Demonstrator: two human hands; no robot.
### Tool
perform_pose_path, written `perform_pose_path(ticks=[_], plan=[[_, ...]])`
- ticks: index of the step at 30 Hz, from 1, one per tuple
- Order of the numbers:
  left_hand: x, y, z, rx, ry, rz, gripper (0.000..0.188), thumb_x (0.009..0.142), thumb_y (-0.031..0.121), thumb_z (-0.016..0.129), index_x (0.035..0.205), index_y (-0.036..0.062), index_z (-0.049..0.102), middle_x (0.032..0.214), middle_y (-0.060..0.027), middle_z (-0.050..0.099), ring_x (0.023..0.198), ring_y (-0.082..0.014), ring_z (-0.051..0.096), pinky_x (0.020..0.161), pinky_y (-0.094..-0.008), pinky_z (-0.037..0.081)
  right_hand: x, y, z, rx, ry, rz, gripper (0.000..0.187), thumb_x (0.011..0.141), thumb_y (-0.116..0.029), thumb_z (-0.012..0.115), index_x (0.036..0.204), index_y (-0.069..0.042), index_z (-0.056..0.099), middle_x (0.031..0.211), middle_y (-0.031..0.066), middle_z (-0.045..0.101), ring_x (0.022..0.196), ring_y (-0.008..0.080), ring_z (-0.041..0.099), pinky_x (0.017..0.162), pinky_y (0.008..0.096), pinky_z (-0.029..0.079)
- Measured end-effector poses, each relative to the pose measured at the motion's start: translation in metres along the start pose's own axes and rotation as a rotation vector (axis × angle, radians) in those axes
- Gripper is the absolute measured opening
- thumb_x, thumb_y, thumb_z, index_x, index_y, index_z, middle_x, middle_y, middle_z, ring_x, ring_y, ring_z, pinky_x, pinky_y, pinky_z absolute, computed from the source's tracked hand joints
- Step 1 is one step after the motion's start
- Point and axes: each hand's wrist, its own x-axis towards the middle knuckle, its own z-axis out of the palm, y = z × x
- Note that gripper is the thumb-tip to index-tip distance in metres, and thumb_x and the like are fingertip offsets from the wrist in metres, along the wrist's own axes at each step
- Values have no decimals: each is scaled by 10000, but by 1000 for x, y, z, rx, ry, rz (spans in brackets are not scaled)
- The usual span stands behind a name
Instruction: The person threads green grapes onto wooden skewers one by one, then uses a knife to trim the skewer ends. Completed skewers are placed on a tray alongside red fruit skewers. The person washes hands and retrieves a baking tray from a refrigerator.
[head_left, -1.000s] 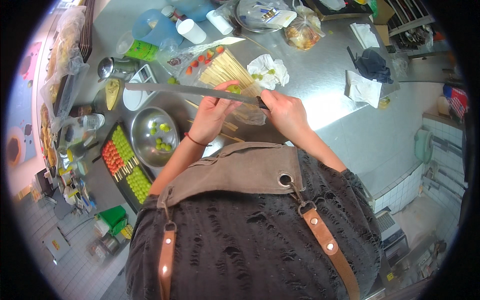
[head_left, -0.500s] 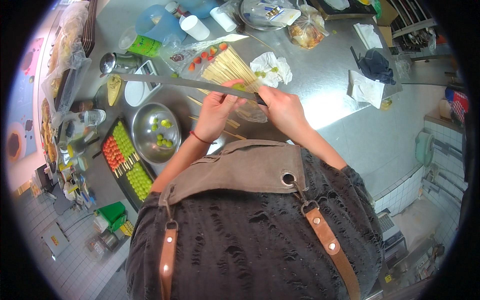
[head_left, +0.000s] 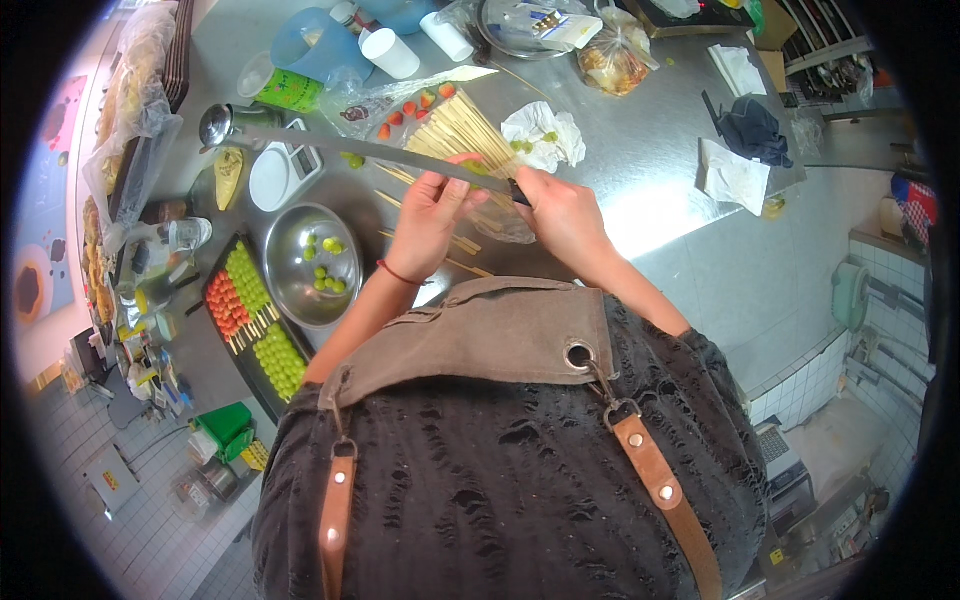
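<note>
My right hand (head_left: 562,212) is closed around the black handle of a long knife (head_left: 385,153), whose thin blade runs out to the left. Under the blade, my left hand (head_left: 430,215) pinches a green grape (head_left: 474,168) between thumb and fingers, with the blade lying against or just over it. Whether the edge has entered the grape is hidden. Beyond my hands, wooden skewers (head_left: 455,128) lie in a fanned bundle on clear plastic. Green grapes (head_left: 352,159) rest on the table below the blade. A steel bowl (head_left: 290,292) to the left holds several more.
A black tray (head_left: 288,335) bears rows of green and red fruit on sticks. Nearby are a white scale (head_left: 272,180), strawberries (head_left: 395,118), and a crumpled paper towel (head_left: 568,140) with grapes. Farther back stand a blue container (head_left: 300,55), a white cup (head_left: 390,52) and a bagged food (head_left: 613,62).
The knife's blade has swung slightly, its tip moving away from me and looking blurred. More of the grapes on the table now show below it. Both hands have barely shifted.
</note>
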Motion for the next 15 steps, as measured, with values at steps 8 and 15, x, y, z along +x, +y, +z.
perform_pose_path(ticks=[8, 15], plan=[[-3, 4, 4, 23, 37, -37, 245, 1042, 158, 513, 1249, 48, 584, 1370, -45, 540, 985, -105, 617, 961, -321, 517, -19, 15, -5, -99, -27, 44, 273, 759, -68, 713, 934, -72, 503, 805, 91, 615, 737, 312, 653, 579, 420, 525], [1, 4, 7, -4, -4, -67, 302, 1058, 192, 486, 1314, 46, 553, 1196, 5, 587, 973, -90, 603, 962, -295, 505, -31, 26, -3, -117, 13, 103, 295, 769, -75, 739, 915, -78, 483, 825, 87, 628, 697, 324, 650, 564, 413, 519]])
